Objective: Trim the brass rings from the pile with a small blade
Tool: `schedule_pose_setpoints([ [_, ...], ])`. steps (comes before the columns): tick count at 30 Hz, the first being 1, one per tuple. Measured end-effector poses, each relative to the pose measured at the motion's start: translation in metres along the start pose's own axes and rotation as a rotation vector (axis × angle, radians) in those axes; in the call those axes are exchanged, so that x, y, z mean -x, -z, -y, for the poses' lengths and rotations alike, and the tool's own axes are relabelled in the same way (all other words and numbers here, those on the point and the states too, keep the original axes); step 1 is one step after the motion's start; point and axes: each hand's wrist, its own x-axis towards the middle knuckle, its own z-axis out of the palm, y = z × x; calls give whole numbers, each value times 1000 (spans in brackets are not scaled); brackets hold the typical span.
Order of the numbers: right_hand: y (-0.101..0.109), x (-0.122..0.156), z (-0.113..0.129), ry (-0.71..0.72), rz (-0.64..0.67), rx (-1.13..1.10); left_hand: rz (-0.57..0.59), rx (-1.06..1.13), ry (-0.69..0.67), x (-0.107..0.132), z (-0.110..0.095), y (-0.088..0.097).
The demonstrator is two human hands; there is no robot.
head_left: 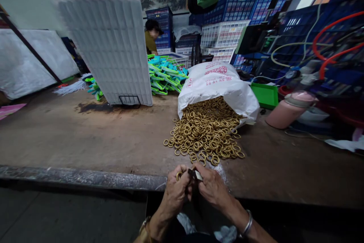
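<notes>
Close together at the table's front edge are both my hands. My left hand is closed, with a gold-coloured ring pinched in its fingers. Gripped in my right hand is a small tool with a white part and a dark end; its exact kind is unclear. The dark end reaches toward the left fingers, and whether it touches the ring is hidden. Just beyond my hands, a heap of gold-coloured rings spills from a white woven sack lying on its side.
The wooden table spans the view. A white ribbed panel stands upright on the left, before green and blue plastic pieces. A pink bottle and a green tray are right. A person is behind, near stacked crates.
</notes>
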Motion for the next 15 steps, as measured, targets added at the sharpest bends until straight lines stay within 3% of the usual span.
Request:
schedule_pose_setpoints([
  [10,-3,1,3,3,-105,250,-39,-33,-6,4,-5,-3],
  [15,-2,3,1,24,-52,222,-19,-17,-19,4,-2,0],
])
